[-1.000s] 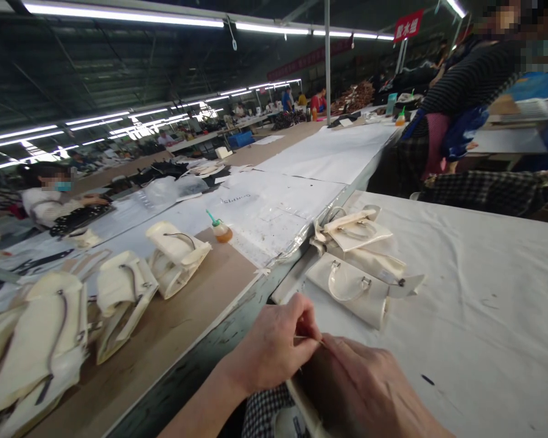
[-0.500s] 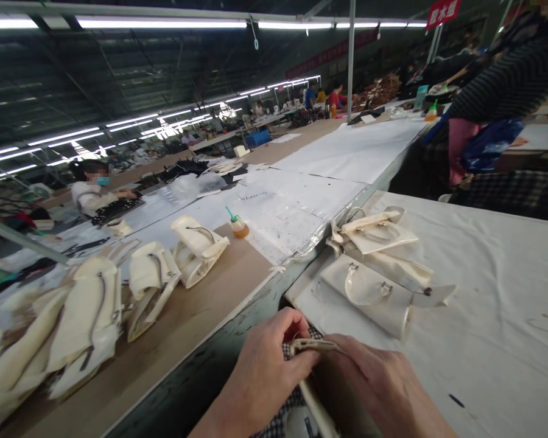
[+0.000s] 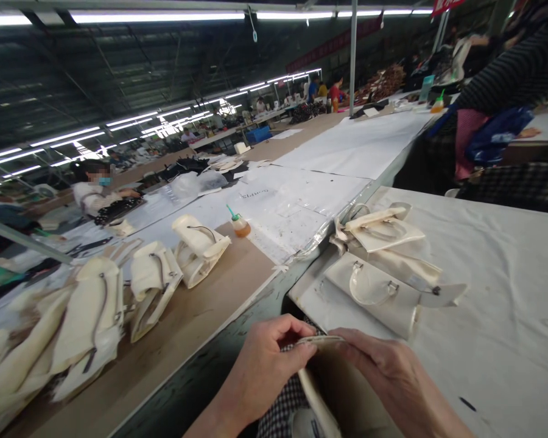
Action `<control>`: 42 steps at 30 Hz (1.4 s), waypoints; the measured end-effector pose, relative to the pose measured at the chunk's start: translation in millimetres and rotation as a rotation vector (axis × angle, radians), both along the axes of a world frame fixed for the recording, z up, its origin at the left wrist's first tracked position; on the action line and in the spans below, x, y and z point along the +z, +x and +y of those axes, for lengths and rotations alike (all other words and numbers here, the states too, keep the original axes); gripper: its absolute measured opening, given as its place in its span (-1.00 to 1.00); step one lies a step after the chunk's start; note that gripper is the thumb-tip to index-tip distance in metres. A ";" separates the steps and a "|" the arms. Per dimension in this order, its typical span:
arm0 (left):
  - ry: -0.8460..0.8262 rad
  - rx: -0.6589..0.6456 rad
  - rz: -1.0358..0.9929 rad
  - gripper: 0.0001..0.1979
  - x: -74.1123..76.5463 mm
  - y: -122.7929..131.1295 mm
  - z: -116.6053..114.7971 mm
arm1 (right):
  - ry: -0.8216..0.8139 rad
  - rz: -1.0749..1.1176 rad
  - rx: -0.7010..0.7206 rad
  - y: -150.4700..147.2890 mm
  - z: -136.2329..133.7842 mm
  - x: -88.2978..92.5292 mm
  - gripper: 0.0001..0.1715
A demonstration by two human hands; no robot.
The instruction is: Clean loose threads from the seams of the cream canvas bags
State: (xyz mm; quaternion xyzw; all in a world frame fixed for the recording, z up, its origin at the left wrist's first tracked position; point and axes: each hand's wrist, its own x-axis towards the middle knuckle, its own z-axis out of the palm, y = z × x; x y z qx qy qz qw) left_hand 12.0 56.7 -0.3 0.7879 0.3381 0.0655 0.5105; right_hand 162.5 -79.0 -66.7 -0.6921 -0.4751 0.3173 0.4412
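Both hands are on the cream bag (image 3: 347,392) here, right at its top edge! The left hand (image 3: 274,353) has that edge pinched between thumb and fingers, and the right hand (image 3: 388,365) is clamped on the same rim just beside it, fingertips nearly meeting. The bag hangs open below the grip, its brownish inside facing up, with a checked cloth (image 3: 281,395) showing just left of its wall. Look just beyond the grip, to the right: a bag with a rounded handle (image 3: 386,307) lies flat on the white-covered table (image 3: 502,347), and past it a second pale bag (image 3: 374,240). Over to the left of the grip, more cream bags (image 3: 89,316) with dark zips line the brown tabletop (image 3: 201,322). Farther ahead of the hands stands a little bottle (image 3: 242,229), amber inside, green spout tilted. And far off to the right, a co-worker's striped sleeve (image 3: 506,76)!
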 end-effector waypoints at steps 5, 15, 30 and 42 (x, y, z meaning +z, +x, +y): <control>0.228 0.037 -0.020 -0.91 0.1 -0.6 -3.9 | 0.001 -0.073 -0.031 -2.0 -2.6 -9.2 -0.56; 0.624 -0.043 -0.185 -0.75 -13.8 -7.9 -16.5 | 0.085 -0.270 -0.003 2.1 -10.0 -22.6 -0.60; 0.454 -0.043 -0.137 -0.82 -22.9 -12.4 -9.7 | 0.036 -0.046 0.037 2.8 -5.7 -4.0 -0.60; 0.495 -0.157 0.027 -0.88 -2.6 -4.5 -4.7 | 0.168 -0.194 0.097 4.2 8.5 5.6 -0.74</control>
